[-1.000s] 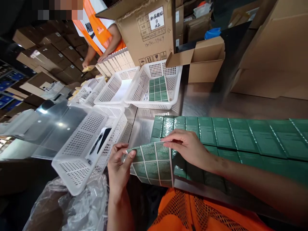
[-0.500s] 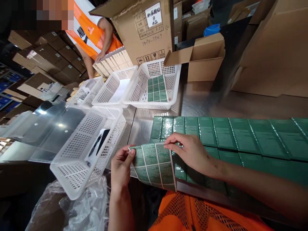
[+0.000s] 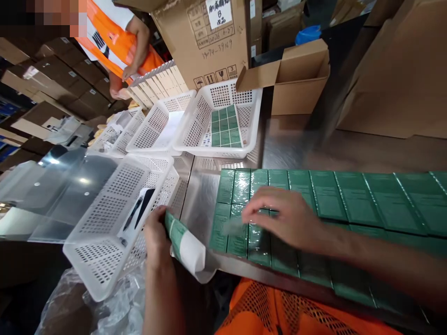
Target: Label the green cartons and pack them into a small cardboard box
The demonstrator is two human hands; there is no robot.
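Left grip: the left hand is closed on a sheet of green labels, thumb and fingers clamped on its near-left edge; the sheet curls over so its white backing faces up.
Sheet place: at the near edge of the desk, just left of the rows of green boxes and right of the near basket.
Right grip: the right hand lies flat, fingers spread and loosely apart, over the left end of the green boxes; it looks to press a label down there, but motion blur hides whether anything is pinched.
Boxes: wrapped in shiny film, laid side by side in two rows across the near desk, running to the right edge of view.
Near basket: white, perforated, tilted at the near left, with a black pen and a white card inside.
Far baskets: a white basket holding another green label sheet, with a second white basket just left of it.
Beyond: open cartons at the far side of the desk.
Co-worker: a person in an orange vest at the far left, one hand on a row of tan packs.
Near left: crumpled clear plastic under the near basket.
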